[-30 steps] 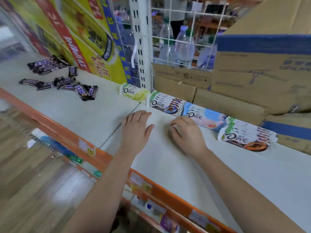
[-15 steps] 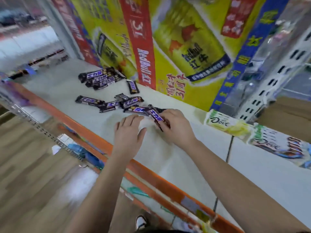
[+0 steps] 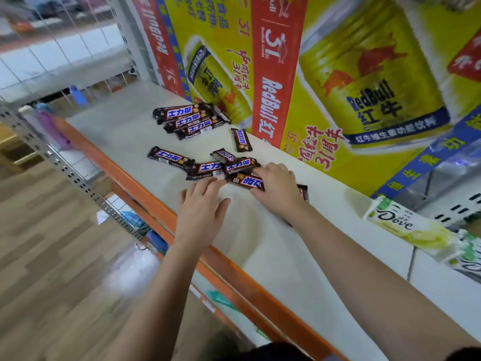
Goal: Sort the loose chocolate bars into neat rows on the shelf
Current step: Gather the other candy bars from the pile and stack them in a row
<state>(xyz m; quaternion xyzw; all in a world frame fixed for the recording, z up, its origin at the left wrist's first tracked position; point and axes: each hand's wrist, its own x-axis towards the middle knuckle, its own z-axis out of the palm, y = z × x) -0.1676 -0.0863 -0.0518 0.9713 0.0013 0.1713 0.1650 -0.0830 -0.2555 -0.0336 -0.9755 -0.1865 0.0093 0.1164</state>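
Note:
Brown Snickers bars lie loose on the pale shelf (image 3: 273, 256). A tidy stack of bars (image 3: 187, 119) sits at the back left, one bar (image 3: 241, 139) stands alone by the poster, and a scattered cluster (image 3: 208, 166) lies in the middle. My right hand (image 3: 277, 188) lies over the cluster's right end, fingers curled on one bar (image 3: 247, 181), with another bar's end (image 3: 303, 192) showing behind the hand. My left hand (image 3: 201, 212) rests flat on the shelf, fingers straight, tips touching the cluster's near edge.
A Red Bull poster (image 3: 338, 87) backs the shelf. Dove bars (image 3: 406, 225) line the back at the right. The orange shelf lip (image 3: 234, 277) runs along the front, with a perforated metal upright (image 3: 65, 168) and wood floor to the left.
The view swung left from the Dove row to the Snickers pile. Both hands moved to the cluster; the right hand has closed on a bar and the left has come up to the bars.

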